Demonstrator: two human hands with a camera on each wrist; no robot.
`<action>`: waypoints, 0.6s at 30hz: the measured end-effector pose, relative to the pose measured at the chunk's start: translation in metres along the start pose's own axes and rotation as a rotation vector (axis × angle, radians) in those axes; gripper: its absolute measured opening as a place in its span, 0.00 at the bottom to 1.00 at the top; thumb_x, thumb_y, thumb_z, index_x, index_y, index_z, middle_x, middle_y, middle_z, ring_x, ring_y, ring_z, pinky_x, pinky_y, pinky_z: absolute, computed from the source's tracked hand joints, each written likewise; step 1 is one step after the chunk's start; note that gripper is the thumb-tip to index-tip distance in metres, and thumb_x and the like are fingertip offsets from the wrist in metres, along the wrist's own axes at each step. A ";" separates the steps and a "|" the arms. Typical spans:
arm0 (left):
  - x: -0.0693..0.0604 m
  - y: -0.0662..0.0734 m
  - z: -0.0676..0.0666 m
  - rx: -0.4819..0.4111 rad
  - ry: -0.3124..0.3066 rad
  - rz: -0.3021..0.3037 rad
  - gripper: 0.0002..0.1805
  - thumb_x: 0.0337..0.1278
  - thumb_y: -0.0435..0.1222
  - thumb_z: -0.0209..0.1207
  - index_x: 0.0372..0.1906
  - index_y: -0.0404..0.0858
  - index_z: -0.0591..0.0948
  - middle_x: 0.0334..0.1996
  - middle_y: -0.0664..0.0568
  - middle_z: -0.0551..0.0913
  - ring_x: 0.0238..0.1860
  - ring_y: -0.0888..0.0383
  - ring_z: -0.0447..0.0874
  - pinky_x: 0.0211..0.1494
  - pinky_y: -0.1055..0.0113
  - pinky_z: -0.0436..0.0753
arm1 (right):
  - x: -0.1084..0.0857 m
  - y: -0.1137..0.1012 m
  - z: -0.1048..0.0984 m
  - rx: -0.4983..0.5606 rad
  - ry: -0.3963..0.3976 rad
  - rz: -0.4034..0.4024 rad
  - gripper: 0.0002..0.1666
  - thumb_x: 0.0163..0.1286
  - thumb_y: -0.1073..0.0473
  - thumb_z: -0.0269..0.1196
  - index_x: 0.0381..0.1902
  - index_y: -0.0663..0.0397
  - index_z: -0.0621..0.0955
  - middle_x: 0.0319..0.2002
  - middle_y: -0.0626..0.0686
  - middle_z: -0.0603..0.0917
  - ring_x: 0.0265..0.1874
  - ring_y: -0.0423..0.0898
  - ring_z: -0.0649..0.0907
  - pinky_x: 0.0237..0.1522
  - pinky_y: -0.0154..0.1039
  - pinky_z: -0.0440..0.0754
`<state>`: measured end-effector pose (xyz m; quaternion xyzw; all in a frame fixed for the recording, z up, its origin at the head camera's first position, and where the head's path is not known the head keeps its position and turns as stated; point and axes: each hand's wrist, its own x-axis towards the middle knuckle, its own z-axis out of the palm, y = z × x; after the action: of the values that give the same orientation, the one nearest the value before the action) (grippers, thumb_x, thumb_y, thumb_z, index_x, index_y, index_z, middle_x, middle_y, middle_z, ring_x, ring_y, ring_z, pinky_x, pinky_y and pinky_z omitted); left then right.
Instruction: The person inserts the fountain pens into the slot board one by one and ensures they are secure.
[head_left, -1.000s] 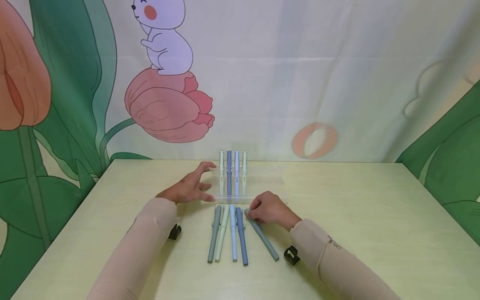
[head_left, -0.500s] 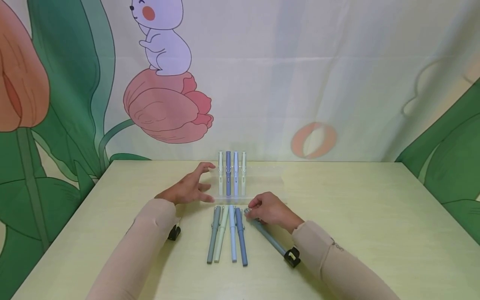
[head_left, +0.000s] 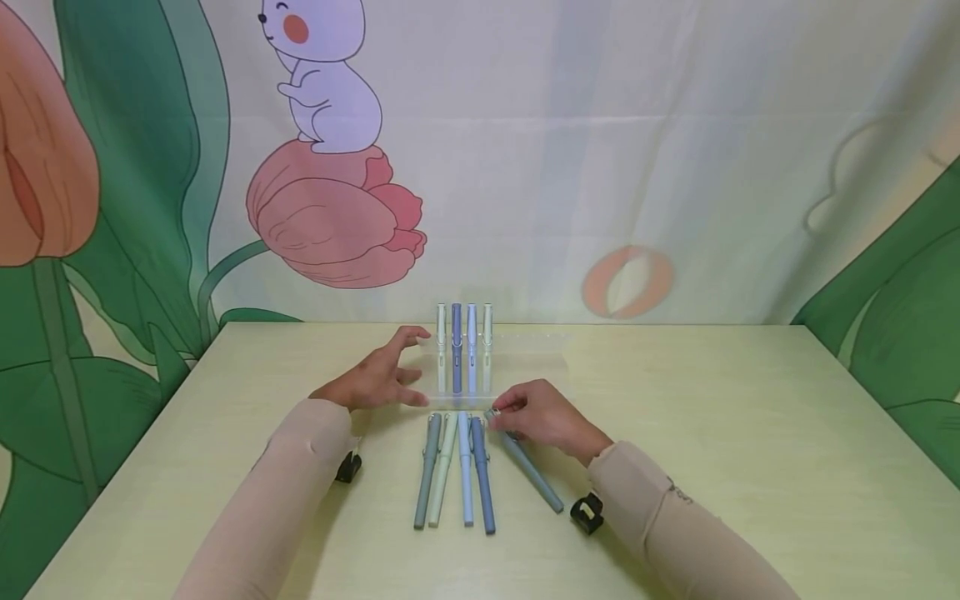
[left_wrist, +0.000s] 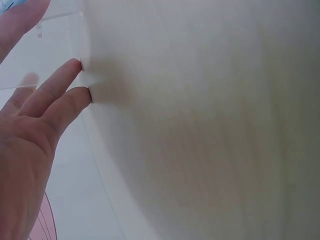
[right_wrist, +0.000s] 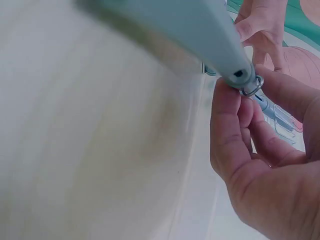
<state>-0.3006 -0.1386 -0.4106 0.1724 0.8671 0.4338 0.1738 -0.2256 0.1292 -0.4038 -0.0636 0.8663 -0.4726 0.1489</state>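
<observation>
My left hand [head_left: 378, 372] grips the left end of a clear acrylic pen stand [head_left: 532, 367], thumb at its front and index finger toward the back. Its other fingertips touch the stand's edge in the left wrist view. Several pens, including a purple pen [head_left: 457, 358], stand upright in the stand's left half. My right hand [head_left: 546, 419] pinches a grey-green pen [right_wrist: 200, 37] near its clip end, just in front of the stand. That pen slants down to the right, its far end close to the table; I cannot tell whether it touches.
In front of the stand several pens lie side by side: a dark grey-green pen [head_left: 427, 475], a pale green pen [head_left: 442, 475], a light blue pen [head_left: 466, 475] and a dark blue pen [head_left: 483, 483]. A printed curtain [head_left: 525, 167] hangs behind the table [head_left: 712, 433].
My right hand has shifted slightly, and the grey-green pen's clip end has risen a little toward the stand. The pen's angle has changed. My left hand stays at the stand.
</observation>
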 end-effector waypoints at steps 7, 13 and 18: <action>0.000 0.000 0.000 -0.005 -0.001 0.003 0.56 0.46 0.30 0.76 0.73 0.57 0.51 0.79 0.44 0.47 0.68 0.39 0.70 0.68 0.41 0.69 | 0.001 -0.004 -0.006 0.093 0.039 -0.001 0.10 0.67 0.63 0.68 0.43 0.62 0.83 0.34 0.52 0.86 0.29 0.43 0.84 0.37 0.40 0.86; -0.001 0.001 0.000 0.001 0.004 0.001 0.55 0.46 0.30 0.76 0.72 0.58 0.52 0.79 0.45 0.48 0.68 0.39 0.70 0.68 0.41 0.68 | 0.004 -0.003 -0.013 0.155 0.057 -0.016 0.12 0.66 0.62 0.69 0.43 0.64 0.81 0.35 0.54 0.85 0.30 0.44 0.84 0.39 0.42 0.87; -0.001 0.000 0.000 0.003 0.005 0.003 0.55 0.46 0.30 0.76 0.72 0.58 0.52 0.79 0.45 0.48 0.68 0.40 0.71 0.69 0.41 0.68 | 0.005 -0.006 -0.015 0.155 0.078 -0.016 0.15 0.64 0.60 0.72 0.43 0.63 0.81 0.36 0.55 0.85 0.31 0.45 0.84 0.41 0.43 0.87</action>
<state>-0.2997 -0.1393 -0.4104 0.1728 0.8679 0.4333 0.1709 -0.2352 0.1364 -0.3920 -0.0403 0.8316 -0.5417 0.1156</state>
